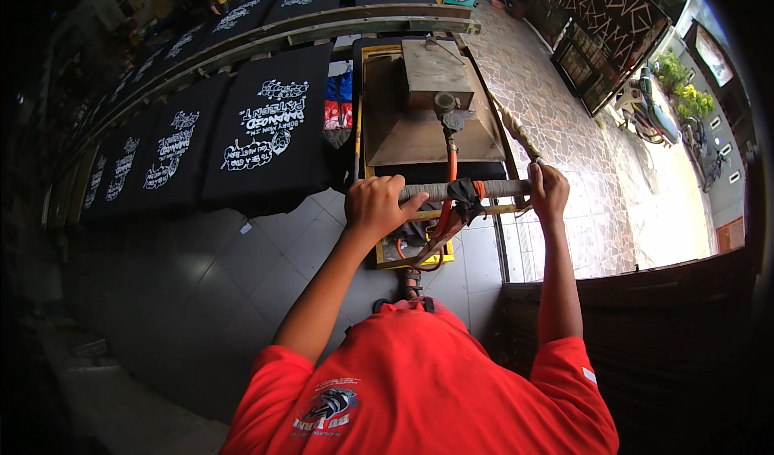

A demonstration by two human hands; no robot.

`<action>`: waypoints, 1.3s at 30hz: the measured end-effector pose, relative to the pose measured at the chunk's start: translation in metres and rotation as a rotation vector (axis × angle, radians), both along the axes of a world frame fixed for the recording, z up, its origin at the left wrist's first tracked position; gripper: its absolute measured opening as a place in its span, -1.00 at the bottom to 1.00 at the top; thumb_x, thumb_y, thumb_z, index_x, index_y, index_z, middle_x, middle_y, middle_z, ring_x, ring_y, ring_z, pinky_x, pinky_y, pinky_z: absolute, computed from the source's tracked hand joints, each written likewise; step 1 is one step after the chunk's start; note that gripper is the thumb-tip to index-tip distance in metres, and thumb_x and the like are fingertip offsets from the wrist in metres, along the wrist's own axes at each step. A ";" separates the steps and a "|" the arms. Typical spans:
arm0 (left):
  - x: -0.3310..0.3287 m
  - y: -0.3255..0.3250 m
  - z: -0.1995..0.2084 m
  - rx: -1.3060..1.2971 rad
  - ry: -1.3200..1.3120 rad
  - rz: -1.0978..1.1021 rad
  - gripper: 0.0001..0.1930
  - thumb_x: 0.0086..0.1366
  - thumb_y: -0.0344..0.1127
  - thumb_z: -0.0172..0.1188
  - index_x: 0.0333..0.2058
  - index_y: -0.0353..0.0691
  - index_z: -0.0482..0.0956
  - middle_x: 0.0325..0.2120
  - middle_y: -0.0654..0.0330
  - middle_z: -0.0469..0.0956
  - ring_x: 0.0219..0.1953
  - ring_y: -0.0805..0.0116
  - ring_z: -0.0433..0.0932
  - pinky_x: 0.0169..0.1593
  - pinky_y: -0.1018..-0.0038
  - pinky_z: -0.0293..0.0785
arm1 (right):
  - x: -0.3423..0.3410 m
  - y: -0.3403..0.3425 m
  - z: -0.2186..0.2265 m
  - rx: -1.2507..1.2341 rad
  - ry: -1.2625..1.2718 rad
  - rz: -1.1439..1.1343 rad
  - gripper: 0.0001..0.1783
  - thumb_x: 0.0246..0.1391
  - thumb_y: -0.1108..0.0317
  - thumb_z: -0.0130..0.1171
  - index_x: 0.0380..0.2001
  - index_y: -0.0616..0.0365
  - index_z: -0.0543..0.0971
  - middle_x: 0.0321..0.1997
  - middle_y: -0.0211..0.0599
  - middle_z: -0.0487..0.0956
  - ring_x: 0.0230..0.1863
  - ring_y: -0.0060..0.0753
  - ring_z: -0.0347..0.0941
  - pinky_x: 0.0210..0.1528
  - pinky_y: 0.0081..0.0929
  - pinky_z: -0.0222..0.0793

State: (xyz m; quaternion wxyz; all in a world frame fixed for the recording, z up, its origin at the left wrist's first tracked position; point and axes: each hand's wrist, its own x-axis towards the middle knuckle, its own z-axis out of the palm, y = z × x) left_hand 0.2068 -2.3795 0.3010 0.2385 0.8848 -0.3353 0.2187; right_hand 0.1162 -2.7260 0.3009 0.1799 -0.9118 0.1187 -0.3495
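Both my hands grip a grey wrapped handlebar [504, 188] at the near end of a metal frame. My left hand [374, 203] is closed round its left end, thumb lying along the bar. At the right end my right hand [550, 191] is closed, close to a cloth-wrapped side rod [520, 132]. Beyond the bar sits a metal heater hood [395, 137] with a box-shaped top [435, 68]. An orange hose [452, 169] runs from a valve [453, 123] on the hood down past the bar. Black cloth [465, 197] is tied round the bar's middle.
Black T-shirts with white print [270, 124] lie in rows to the left, along wooden rails [266, 40]. A yellow-edged lower frame [443, 259] is near my feet on the tiled floor [274, 270]. At the right are a dark gate [605, 40] and a parked motorcycle [657, 108].
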 end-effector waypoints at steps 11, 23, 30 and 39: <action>0.003 -0.002 -0.006 -0.042 -0.072 0.004 -0.41 0.18 0.35 0.14 -0.61 -0.11 0.47 -0.68 0.15 0.51 -0.55 0.08 0.58 -0.44 0.20 0.46 | 0.002 -0.004 -0.006 0.002 -0.030 -0.023 -0.54 0.25 0.08 0.06 -0.58 0.24 0.51 -0.59 0.01 0.46 -0.49 0.13 0.45 -0.39 -0.09 0.29; 0.003 -0.001 -0.006 -0.031 -0.107 -0.001 -0.42 0.19 0.33 0.16 -0.64 -0.11 0.42 -0.69 0.15 0.50 -0.56 0.10 0.58 -0.46 0.21 0.45 | 0.002 -0.004 -0.007 0.010 -0.060 -0.013 -0.53 0.25 0.07 0.05 -0.58 0.25 0.50 -0.61 -0.01 0.45 -0.52 0.12 0.43 -0.41 -0.11 0.28; 0.004 0.000 -0.007 -0.025 -0.099 0.002 -0.42 0.19 0.32 0.15 -0.63 -0.12 0.41 -0.67 0.13 0.51 -0.53 0.06 0.58 -0.42 0.20 0.45 | 0.005 0.000 -0.005 0.010 -0.071 0.001 -0.56 0.24 0.11 0.05 -0.58 0.24 0.49 -0.60 -0.01 0.44 -0.49 0.11 0.43 -0.39 -0.10 0.28; 0.002 0.001 0.001 -0.002 -0.034 -0.032 -0.44 0.14 0.29 0.22 -0.61 -0.13 0.39 -0.64 0.14 0.52 -0.52 0.04 0.56 -0.39 0.19 0.42 | 0.003 0.001 -0.002 -0.012 -0.047 -0.021 -0.55 0.21 0.15 0.08 -0.65 0.25 0.42 -0.63 0.00 0.41 -0.49 0.14 0.41 -0.39 -0.09 0.28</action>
